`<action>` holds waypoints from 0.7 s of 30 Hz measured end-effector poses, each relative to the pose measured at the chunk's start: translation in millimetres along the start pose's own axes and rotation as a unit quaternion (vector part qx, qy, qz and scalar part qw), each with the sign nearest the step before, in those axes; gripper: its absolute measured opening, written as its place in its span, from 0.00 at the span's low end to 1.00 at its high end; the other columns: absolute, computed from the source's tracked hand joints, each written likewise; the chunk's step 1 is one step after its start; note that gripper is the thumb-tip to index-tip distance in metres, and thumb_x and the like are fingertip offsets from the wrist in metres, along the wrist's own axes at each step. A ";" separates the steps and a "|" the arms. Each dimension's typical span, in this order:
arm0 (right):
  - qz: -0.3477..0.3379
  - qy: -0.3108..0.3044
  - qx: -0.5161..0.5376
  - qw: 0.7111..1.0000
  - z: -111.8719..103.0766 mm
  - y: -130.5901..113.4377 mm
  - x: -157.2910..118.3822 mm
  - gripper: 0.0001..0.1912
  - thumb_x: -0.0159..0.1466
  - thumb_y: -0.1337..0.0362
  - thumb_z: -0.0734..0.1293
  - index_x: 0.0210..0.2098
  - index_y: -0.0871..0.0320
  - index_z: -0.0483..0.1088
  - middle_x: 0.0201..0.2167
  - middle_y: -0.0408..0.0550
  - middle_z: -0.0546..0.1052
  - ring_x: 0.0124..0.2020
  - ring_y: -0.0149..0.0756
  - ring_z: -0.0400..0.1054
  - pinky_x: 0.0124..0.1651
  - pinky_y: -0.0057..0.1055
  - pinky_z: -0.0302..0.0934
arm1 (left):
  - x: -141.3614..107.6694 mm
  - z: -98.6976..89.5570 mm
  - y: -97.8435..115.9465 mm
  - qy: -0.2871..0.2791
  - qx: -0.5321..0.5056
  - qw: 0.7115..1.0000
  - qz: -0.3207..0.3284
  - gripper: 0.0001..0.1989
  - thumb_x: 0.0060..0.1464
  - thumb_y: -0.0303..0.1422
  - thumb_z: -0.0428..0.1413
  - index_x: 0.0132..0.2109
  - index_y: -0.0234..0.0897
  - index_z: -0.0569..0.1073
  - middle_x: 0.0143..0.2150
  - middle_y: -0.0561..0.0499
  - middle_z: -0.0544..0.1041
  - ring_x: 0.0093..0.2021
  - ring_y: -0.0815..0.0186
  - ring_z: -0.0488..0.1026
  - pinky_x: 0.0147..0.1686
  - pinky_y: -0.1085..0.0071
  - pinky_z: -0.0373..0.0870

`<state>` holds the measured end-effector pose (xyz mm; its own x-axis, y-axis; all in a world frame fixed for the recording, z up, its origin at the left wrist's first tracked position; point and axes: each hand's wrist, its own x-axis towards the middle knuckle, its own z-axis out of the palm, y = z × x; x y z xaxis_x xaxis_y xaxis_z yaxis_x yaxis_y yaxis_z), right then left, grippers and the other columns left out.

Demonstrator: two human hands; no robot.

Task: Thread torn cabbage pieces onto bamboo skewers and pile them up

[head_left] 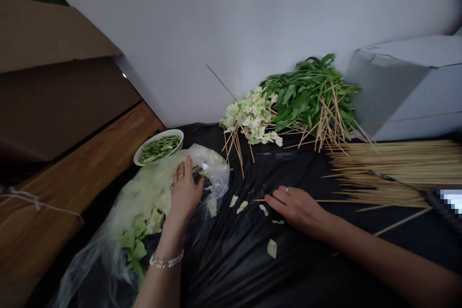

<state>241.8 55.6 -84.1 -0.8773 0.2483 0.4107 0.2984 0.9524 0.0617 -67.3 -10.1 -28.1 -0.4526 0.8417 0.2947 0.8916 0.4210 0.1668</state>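
My left hand (186, 191) lies over a clear plastic bag (135, 190) of cut cabbage, fingers stretched out and apart at its opening. Loose cabbage leaves (135, 238) show through and beside the bag, near my wrist. My right hand (298, 207) is closed around a thin bamboo skewer (259, 200), whose end sticks out left past the fingertips. Small cabbage scraps (242, 207) are scattered between the two hands, and one larger piece (272, 249) lies nearer to me.
Skewered cabbage (252, 115) and skewered leafy greens (306, 91) are piled against the wall. Many bare skewers (393, 163) lie at the right, before a white box (407, 91). A white bowl (181, 135) of green pieces stands behind the bag. Black plastic sheeting (224, 260) covers the work surface.
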 end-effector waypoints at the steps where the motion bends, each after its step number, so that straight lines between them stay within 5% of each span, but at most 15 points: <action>1: 0.001 0.002 0.000 1.000 0.8 0.0 -0.1 0.15 0.65 0.74 0.59 0.50 0.60 0.68 0.35 0.49 0.74 0.35 0.39 0.66 0.37 0.34 0.61 | 1.5 -2.1 -0.1 -0.008 -0.026 1.000 0.003 0.39 0.56 0.36 0.54 0.70 0.27 0.49 0.68 0.29 0.60 0.68 0.42 0.56 0.61 0.47 0.57; 4: 0.000 0.008 0.006 1.000 2.4 0.5 -0.6 0.15 0.65 0.75 0.60 0.49 0.60 0.68 0.36 0.49 0.74 0.36 0.39 0.66 0.38 0.34 0.61 | 7.6 -15.3 -1.1 -0.040 -0.080 0.996 0.014 0.42 0.55 0.40 0.55 0.70 0.28 0.46 0.67 0.31 0.62 0.66 0.48 0.61 0.61 0.54 0.60; 7: -0.006 0.020 0.004 1.000 1.0 0.8 -0.2 0.15 0.64 0.76 0.60 0.48 0.61 0.69 0.35 0.49 0.74 0.35 0.39 0.66 0.37 0.35 0.60 | 15.4 -34.7 -2.9 -0.070 -0.059 0.996 0.010 0.34 0.55 0.43 0.53 0.65 0.30 0.58 0.61 0.33 0.70 0.59 0.48 0.70 0.55 0.56 0.66; 12: -0.011 0.032 0.007 0.999 -4.1 0.1 0.6 0.13 0.64 0.76 0.60 0.45 0.61 0.70 0.33 0.49 0.74 0.33 0.39 0.66 0.35 0.34 0.59 | 28.2 -61.1 -21.6 -0.138 0.050 0.988 0.046 0.15 0.57 0.40 0.49 0.37 0.37 0.77 0.43 0.41 0.81 0.47 0.50 0.77 0.49 0.60 0.69; 18: -0.010 0.029 0.022 0.999 -2.2 0.2 -1.6 0.13 0.63 0.76 0.60 0.45 0.62 0.70 0.33 0.49 0.73 0.34 0.40 0.66 0.36 0.35 0.60 | 18.7 -80.6 -73.5 -0.197 0.115 0.974 -0.004 0.17 0.52 0.40 0.51 0.42 0.36 0.79 0.44 0.36 0.81 0.47 0.45 0.77 0.47 0.56 0.70; 21: -0.007 0.043 0.027 0.999 1.5 0.3 -2.4 0.13 0.63 0.77 0.60 0.45 0.61 0.70 0.33 0.48 0.73 0.34 0.39 0.66 0.36 0.35 0.59 | 1.9 -86.2 -93.2 -0.223 0.124 0.967 -0.018 0.31 0.45 0.46 0.58 0.54 0.31 0.75 0.50 0.33 0.79 0.51 0.42 0.75 0.50 0.55 0.68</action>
<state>243.5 55.5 -86.5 -0.8452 0.2213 0.4865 0.2637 0.9644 0.0193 -152.7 -76.8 38.0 -0.4798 0.8641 -0.1518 0.8774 0.4734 -0.0781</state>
